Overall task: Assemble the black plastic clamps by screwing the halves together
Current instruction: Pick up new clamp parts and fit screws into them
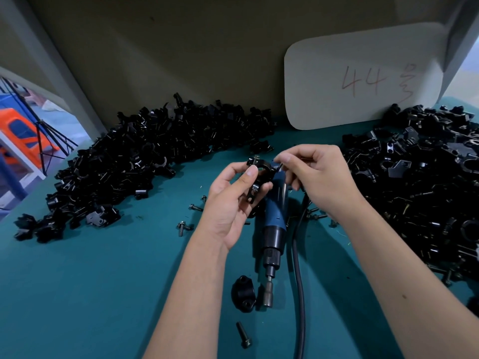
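Head view, looking down on a teal felt-covered bench [90, 281]. Left hand [233, 200] holds a black plastic clamp assembly [259, 174] raised above the bench near its middle, thumb pressed on the near face, fingers curled behind. Right hand [318, 177] pinches a small dark screw [278, 165] between thumb and forefinger, its tip at the clamp's right-hand edge; whether it has entered a hole cannot be told.

Risks, as judged:
- Screw may go in crooked, since it is being offered by fingertip at an angle; cross-threading in plastic would likely spoil the part.
- Screw may slip from the pinch and drop among the loose black screws [185, 226] scattered on the felt.
- Halves may shift against each other in the left grip before a fastener bites, putting the holes out of line.
- Blue-bodied electric screwdriver [275, 224] lies directly under the hands, bit toward the person, with its black cable [298, 281] alongside; a snagged cable could drag it.

Clamp appearance: glossy black moulded plastic, a rounded ring section at top with a bore through it, a lug hanging below between the fingers. Small brass-coloured glint at the top edge, possibly an insert.

A separate black curved clamp half with two holes [243, 294] lies on the felt beside the driver bit, a single long black bolt [243, 335] nearer the person. Large heaps of black clamp parts sit left [145, 151] and right [420, 177].
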### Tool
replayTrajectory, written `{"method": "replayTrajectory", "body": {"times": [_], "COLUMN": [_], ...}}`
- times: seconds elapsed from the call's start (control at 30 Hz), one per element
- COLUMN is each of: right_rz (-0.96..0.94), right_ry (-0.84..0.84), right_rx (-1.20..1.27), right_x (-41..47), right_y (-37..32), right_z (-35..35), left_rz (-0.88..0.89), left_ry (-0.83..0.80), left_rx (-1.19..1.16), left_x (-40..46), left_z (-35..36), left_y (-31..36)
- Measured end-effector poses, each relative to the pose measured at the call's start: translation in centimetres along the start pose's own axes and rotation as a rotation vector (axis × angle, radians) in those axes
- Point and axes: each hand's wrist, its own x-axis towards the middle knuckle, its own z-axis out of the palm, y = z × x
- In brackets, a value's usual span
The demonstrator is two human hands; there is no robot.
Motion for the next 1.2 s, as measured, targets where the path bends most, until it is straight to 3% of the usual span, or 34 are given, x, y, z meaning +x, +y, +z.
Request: {"method": "replayTrajectory", "body": {"times": [0.1, 0.4, 0.63, 0.8, 0.97, 1.2], "right_rz": [-0.025, 0.050, 0.201, 0.274, 0.259, 0.219], "right_ry": [0.037, -0.064, -0.095, -0.024, -0.138, -0.032], "right_rx": [0.045, 0.053, 0.522, 0.517, 0.637, 0.521], "right_x": [0.1, 0.0, -0.5, -0.5, -0.7, -0.7], "right_y": [-0.3, 0.1, -0.5, -0.9, -1.1, -1.6], "right_z": [-0.1, -0.4, 0.9, 1.3, 1.1, 1.7], "left_rz": [-0.004, -0.017, -0.063, -0.083, -0.084, -0.078], "left_ry": [0.000, -0.032, -0.049, -0.043, 0.000, 0.017], "left_rx": [0.007, -0.006, -0.159, -0.159, -0.271, -0.299], "left_x": [0.0, -0.1, -0.3, -0.3, 0.0, -0.1], "left_z": [0.0, 0.3, 1.2, 1.5, 1.2, 1.0], "left_y": [-0.1, -0.4, -0.6, -1.0, -0.9, -0.7]}}
